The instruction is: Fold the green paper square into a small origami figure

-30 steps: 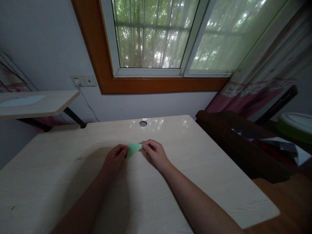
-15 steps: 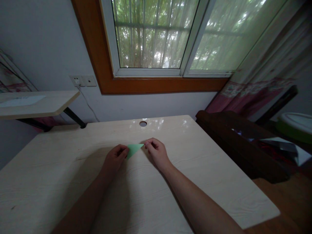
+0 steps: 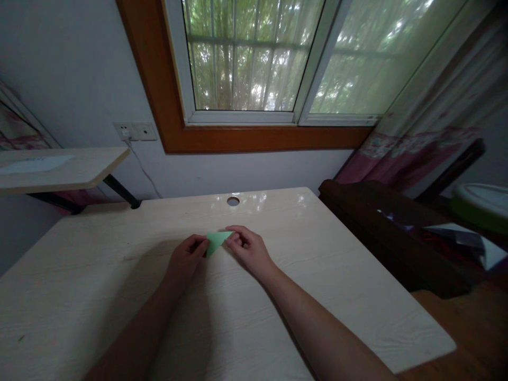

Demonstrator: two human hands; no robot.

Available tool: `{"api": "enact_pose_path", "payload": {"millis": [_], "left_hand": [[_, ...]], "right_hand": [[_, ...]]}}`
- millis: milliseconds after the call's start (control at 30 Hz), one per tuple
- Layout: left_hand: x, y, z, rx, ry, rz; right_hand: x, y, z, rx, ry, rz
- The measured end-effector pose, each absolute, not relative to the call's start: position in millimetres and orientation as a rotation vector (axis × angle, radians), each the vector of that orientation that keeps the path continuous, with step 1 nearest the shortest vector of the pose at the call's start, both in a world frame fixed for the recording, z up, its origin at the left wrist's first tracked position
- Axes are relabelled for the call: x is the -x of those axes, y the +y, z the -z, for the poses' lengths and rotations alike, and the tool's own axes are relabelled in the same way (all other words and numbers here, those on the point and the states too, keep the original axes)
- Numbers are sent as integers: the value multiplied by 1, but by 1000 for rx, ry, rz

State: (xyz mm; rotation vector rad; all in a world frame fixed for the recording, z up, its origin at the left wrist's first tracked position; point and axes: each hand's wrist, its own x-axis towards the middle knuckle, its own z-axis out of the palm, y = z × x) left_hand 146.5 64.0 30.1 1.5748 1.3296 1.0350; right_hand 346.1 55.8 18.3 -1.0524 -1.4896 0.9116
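A small triangle of light green paper (image 3: 215, 242) is held just above the pale wooden desk (image 3: 254, 323). My left hand (image 3: 188, 254) pinches its left side between thumb and fingers. At the triangle's right tip, my right hand (image 3: 250, 248) has its thumb and fingers closed around the point, with the forefinger reaching along the upper edge. The fingers partly cover both ends of the paper.
A round cable hole (image 3: 233, 201) lies near the desk's back edge. At the left stands a raised shelf (image 3: 87, 166) on black legs, with a white sheet (image 3: 37, 164) on it. Dark wooden furniture (image 3: 381, 238) borders the desk's right side.
My right hand has shifted slightly left along the paper, and its fingers now cover more of the right tip. My left hand has stayed almost still.
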Motion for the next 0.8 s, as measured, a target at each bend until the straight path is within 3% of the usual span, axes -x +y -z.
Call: {"api": "enact_pose_path", "payload": {"millis": [800], "left_hand": [[-146, 59, -35, -1419, 1187, -960]], "right_hand": [[-347, 53, -22, 1013, -1516, -1057]]}}
